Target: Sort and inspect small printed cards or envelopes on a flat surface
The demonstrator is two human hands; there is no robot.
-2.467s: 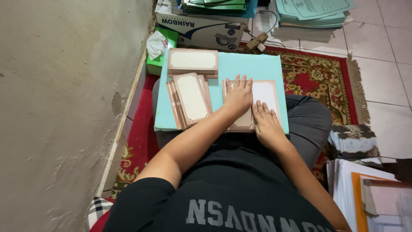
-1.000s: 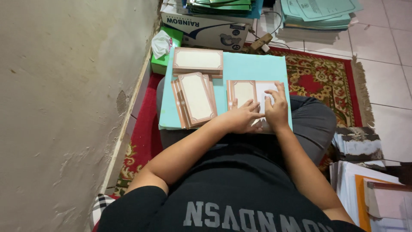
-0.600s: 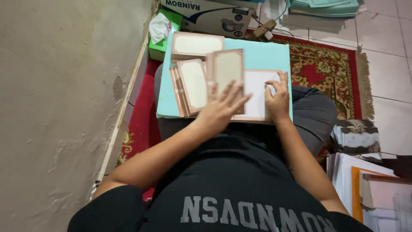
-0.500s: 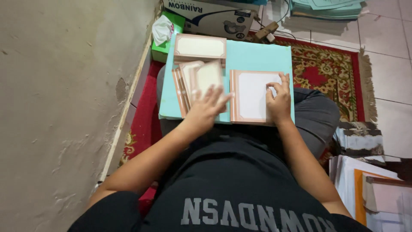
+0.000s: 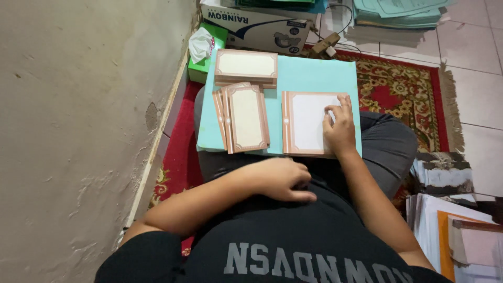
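Right grip [image 5: 340, 126] lies flat, fingers spread and holding nothing, pressing on the right edge of an open white card with a tan border [image 5: 306, 123]. That card rests on a pale turquoise board [image 5: 319, 73] across the person's lap, at about 3 o'clock on the board. Left grip [image 5: 280, 180] is loosely curled and empty, resting against the black shirt [image 5: 293, 236] at 6 o'clock — well clear of the cards. At the board's centre-left sits a fanned stack of tan-bordered cards [image 5: 243, 118]; at 11 o'clock, another neat stack lies sideways [image 5: 246, 66]. Beyond the board stands a green tissue box [image 5: 207, 50], beside a cardboard box [image 5: 257, 26]. A red patterned rug [image 5: 403, 89] lies beneath.
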